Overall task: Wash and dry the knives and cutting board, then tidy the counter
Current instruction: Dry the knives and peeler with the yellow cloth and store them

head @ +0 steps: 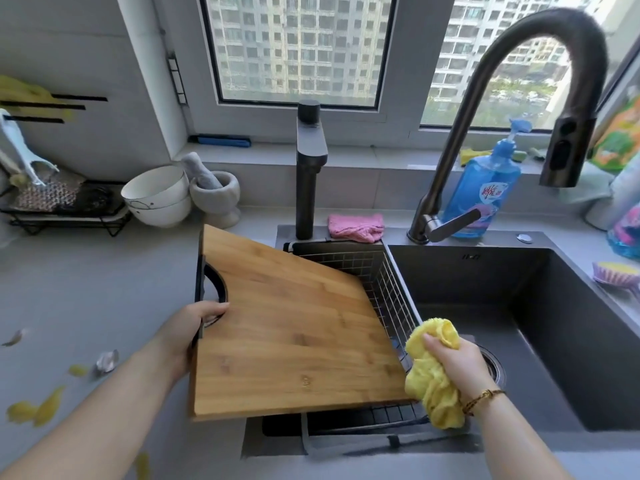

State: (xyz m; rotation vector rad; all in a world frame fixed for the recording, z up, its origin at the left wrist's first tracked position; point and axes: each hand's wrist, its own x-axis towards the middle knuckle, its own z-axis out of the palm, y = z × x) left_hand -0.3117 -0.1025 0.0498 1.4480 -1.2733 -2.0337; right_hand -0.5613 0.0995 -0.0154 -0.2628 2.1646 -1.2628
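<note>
A grey matt worktop is recorded below a window through which tower blocks are seen. Yellow scraps are scattered on its left part. A dark rectangular sink is set into it on the right, overhung by a dark arched tap.

A rectangular bamboo board, striped in grain and with a dark-rimmed round cut-out at its left edge, is held tilted over a wire basket seated in the sink's left part. The board is gripped at the cut-out by the left hand, fingers curled through it. A crumpled yellow cloth is clenched in the right hand at the board's lower right corner; whether cloth and board touch cannot be told.

The basket's interior is largely hidden by the board. Two white bowls are stacked, tilted, at the back of the worktop, just beside a grey stone mortar in which a pestle is stood. A folded pink cloth is laid on the sink's rear ledge, and a blue translucent pump bottle is placed behind the tap
</note>
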